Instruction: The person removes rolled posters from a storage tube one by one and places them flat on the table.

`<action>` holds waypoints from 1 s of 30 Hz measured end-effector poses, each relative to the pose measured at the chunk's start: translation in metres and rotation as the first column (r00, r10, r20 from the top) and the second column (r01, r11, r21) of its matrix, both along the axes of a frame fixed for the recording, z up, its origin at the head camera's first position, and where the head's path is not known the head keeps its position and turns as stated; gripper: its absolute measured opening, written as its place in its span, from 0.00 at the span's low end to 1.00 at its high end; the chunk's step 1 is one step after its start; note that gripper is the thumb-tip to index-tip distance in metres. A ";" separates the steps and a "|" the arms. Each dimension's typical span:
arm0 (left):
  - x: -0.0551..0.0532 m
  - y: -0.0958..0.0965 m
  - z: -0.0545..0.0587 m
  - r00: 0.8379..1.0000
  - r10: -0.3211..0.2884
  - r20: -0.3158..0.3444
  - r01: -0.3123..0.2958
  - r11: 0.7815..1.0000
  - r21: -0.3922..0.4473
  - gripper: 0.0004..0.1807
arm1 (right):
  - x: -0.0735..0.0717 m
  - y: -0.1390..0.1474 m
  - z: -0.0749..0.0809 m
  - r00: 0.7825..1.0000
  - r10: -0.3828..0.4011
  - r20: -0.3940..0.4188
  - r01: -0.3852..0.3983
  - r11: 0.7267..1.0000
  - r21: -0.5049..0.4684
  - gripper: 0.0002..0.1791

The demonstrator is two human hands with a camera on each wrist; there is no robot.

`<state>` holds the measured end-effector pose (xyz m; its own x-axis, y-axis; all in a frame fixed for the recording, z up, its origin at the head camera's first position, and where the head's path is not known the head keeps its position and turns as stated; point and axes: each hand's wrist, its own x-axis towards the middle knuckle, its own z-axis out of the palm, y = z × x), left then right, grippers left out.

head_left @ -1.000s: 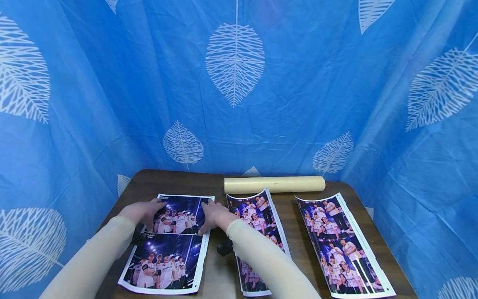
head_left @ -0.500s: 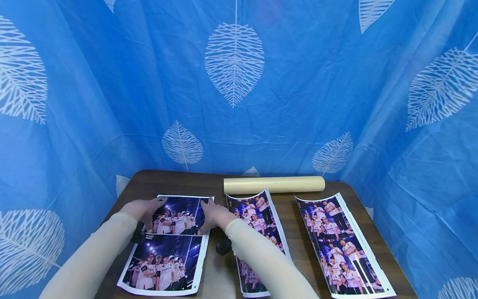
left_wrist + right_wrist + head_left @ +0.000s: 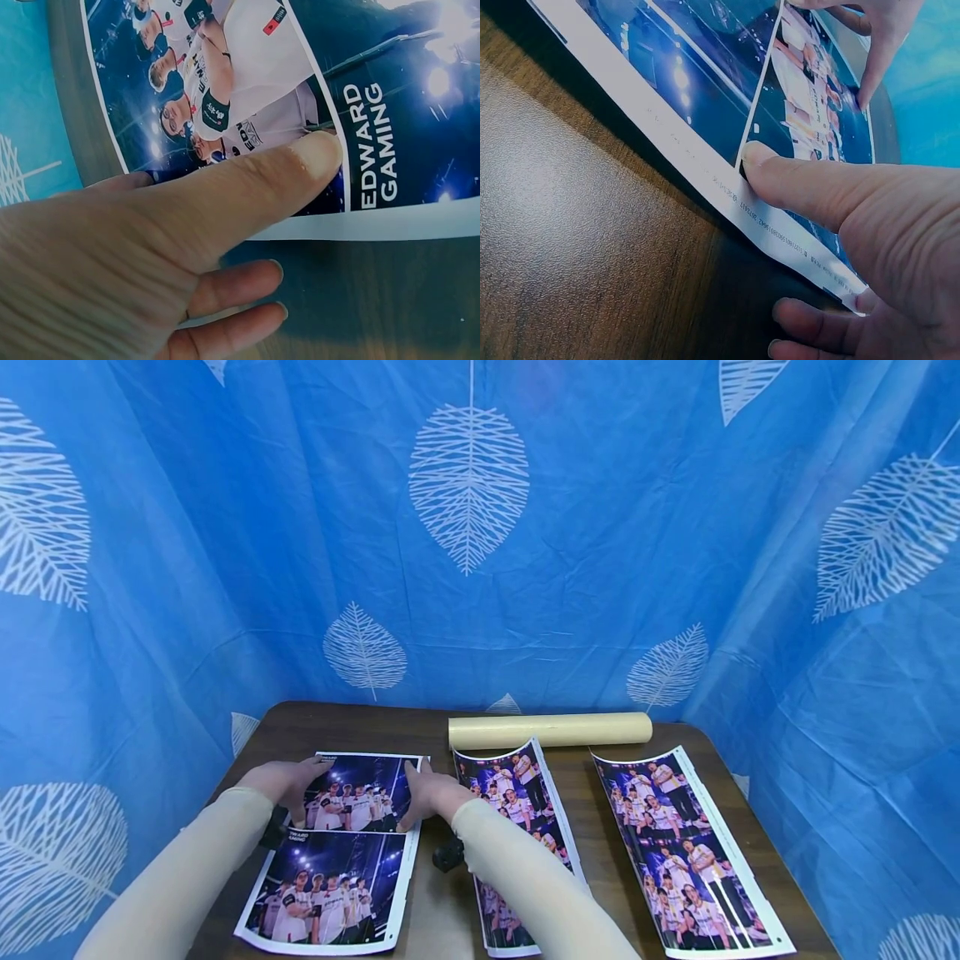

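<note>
A glossy printed sheet (image 3: pixel 330 889) with two group photos, one above the other, lies at the table's left. My left hand (image 3: pixel 288 783) holds its left edge beside the line between the photos. In the left wrist view the thumb (image 3: pixel 262 176) presses on the print near white lettering, with two fingers (image 3: pixel 236 289) curled beyond the margin. My right hand (image 3: pixel 432 795) grips the opposite edge. Its thumb (image 3: pixel 787 176) lies on the dividing line in the right wrist view, and the white margin bends up there. Fingertips partly hidden by the sheet sit at its edge.
A second photo sheet (image 3: pixel 517 797), curved, lies under my right forearm. Another one (image 3: pixel 686 852) is at the table's right. Behind them a pale yellow roll (image 3: pixel 551 731) lies along the back of the dark wood table (image 3: pixel 360 718). A blue leaf-patterned curtain (image 3: pixel 600 527) surrounds it.
</note>
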<state>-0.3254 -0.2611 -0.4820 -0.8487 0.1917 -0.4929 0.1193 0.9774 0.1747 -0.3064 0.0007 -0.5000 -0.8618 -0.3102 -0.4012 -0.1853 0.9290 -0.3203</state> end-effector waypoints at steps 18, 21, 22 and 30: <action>0.000 -0.001 -0.001 1.000 -0.011 0.009 0.011 1.000 -0.014 0.61 | -0.002 0.001 -0.003 1.000 0.014 -0.018 -0.013 0.999 0.049 0.63; 0.000 -0.002 -0.003 1.000 -0.002 0.004 0.002 1.000 -0.011 0.61 | -0.002 0.002 -0.004 0.999 0.028 -0.022 -0.026 0.998 0.063 0.61; 0.000 -0.001 -0.003 1.000 0.001 0.003 0.000 1.000 -0.012 0.61 | -0.002 0.002 -0.004 0.999 0.032 -0.024 -0.031 0.997 0.068 0.61; 0.001 0.000 -0.002 1.000 -0.007 -0.004 0.006 1.000 -0.021 0.62 | -0.001 0.002 -0.004 0.997 0.066 -0.044 -0.061 0.992 0.107 0.59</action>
<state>-0.3247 -0.2613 -0.4840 -0.8497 0.1866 -0.4932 0.1264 0.9801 0.1531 -0.3073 0.0027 -0.5038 -0.8604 -0.3234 -0.3938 -0.2579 0.9429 -0.2109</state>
